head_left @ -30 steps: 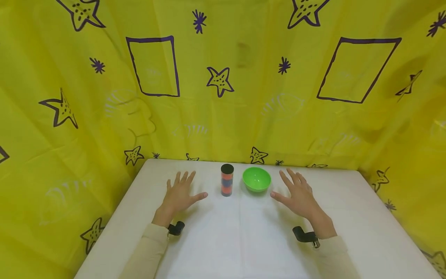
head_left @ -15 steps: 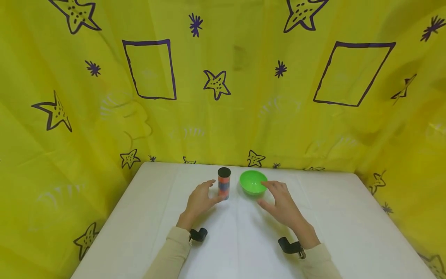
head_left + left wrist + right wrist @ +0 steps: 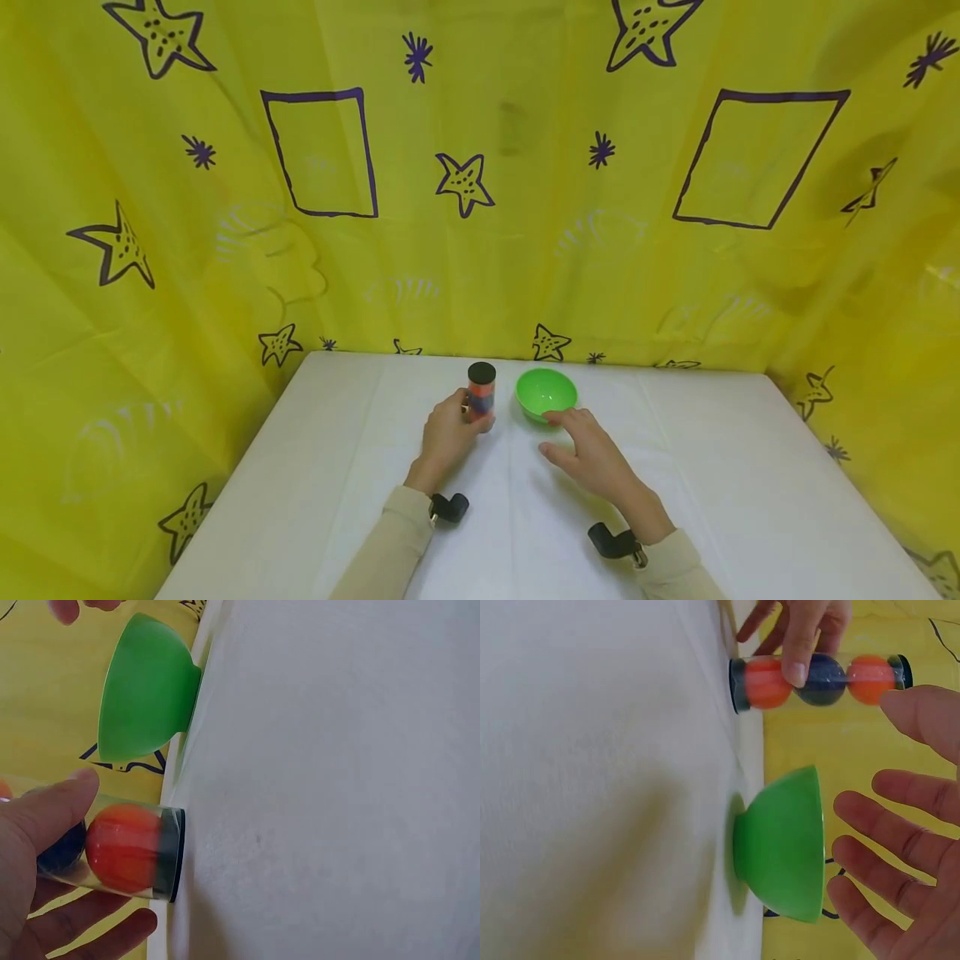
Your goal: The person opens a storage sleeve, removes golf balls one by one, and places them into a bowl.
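Observation:
A clear tube of balls [image 3: 482,398] with dark ends stands upright near the back of the table. Through its wall, in the right wrist view, show two orange balls and a dark blue one [image 3: 823,679]. My left hand [image 3: 446,433] grips the tube from the left, thumb [image 3: 64,806] across the near side and fingers behind it. Right of the tube sits a bright green bowl [image 3: 546,392] on its foot, with nothing seen inside. My right hand [image 3: 596,457] hovers by the bowl's front right rim, fingers spread and holding nothing.
A white cloth covers the table [image 3: 517,533]. Behind and at both sides hangs a yellow curtain [image 3: 480,267] with dark stars and frames, right at the table's back edge. Each wrist carries a black camera mount [image 3: 450,507].
Both hands have moved inward from beside the two objects. The left hand has taken hold of the tube; the right has come to the bowl's rim and drawn slightly toward me.

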Available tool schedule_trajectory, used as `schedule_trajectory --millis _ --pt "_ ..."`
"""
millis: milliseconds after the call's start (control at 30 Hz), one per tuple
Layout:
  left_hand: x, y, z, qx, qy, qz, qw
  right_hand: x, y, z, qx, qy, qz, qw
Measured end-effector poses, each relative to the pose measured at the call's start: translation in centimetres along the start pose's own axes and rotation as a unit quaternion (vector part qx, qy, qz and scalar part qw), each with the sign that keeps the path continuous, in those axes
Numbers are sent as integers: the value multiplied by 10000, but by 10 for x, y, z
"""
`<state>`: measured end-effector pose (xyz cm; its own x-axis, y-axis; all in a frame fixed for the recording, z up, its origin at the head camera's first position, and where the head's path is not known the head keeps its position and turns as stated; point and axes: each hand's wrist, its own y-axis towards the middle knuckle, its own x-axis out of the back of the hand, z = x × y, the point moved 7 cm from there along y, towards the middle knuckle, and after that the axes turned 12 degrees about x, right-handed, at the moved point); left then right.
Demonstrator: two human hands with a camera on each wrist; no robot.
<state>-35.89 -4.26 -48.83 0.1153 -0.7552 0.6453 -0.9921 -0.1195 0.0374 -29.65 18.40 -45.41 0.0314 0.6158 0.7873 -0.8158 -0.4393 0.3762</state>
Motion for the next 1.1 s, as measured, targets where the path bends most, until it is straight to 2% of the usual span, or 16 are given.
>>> schedule_trajectory --millis 267,600,900,1100 --pt "-1 -3 -4 73 -102 14 9999 -6 0 7 80 28 17 10000" --pt "0 -6 -7 -249 -104 226 9994 -3 0 8 212 -74 -263 9994" --pt "9 -12 -18 -723 288 250 9967 1 1 9 161 129 -345 9992" --pt "9 -19 -22 -1118 634 609 9898 5 3 11 216 304 -524 9979"
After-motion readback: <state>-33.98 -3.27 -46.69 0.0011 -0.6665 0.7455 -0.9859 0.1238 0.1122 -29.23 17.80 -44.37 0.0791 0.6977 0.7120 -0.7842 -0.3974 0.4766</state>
